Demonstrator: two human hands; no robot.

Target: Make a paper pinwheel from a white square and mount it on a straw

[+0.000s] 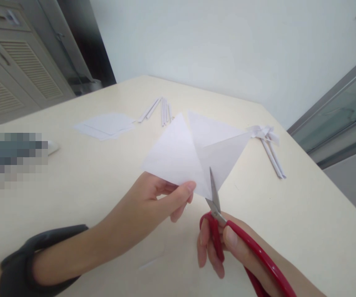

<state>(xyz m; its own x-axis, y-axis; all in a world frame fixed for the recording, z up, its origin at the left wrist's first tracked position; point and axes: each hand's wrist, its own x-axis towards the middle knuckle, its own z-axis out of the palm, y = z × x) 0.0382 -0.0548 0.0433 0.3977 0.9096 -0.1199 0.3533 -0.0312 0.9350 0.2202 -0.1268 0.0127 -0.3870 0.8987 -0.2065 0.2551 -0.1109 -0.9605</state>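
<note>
The left hand (153, 202) is pinching a folded white paper sheet (193, 156) while the right hand (224, 247) is gripping red-handled scissors (215, 206), blades just entering the near fold; most remains uncut.

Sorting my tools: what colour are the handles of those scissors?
Red, seen in the head view: scissors in the right hand.
</note>
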